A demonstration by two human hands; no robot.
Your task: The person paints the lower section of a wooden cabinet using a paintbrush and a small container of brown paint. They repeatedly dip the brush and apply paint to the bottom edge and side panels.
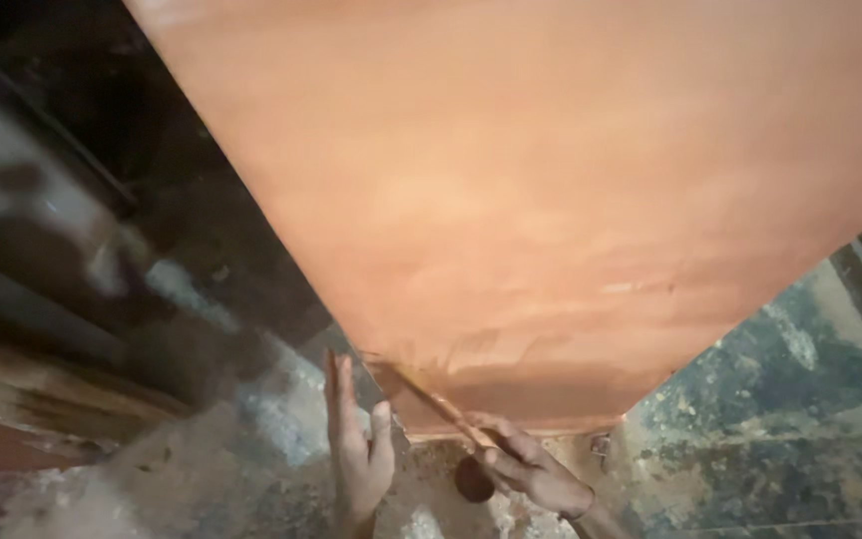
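Large orange-brown panel [551,190] upright, filling frame above stained floor [780,419] | left hand [359,451] flat, fingers straight and spread open, against panel's lower left edge, holding nothing | right hand [536,474] fingers closed round thin brush [431,399], tip on panel's darker bottom strip

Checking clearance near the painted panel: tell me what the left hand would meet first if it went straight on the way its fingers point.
Probably the lower left edge of the orange panel. The left hand points up, open and flat, fingertips just short of it; depth is unclear.
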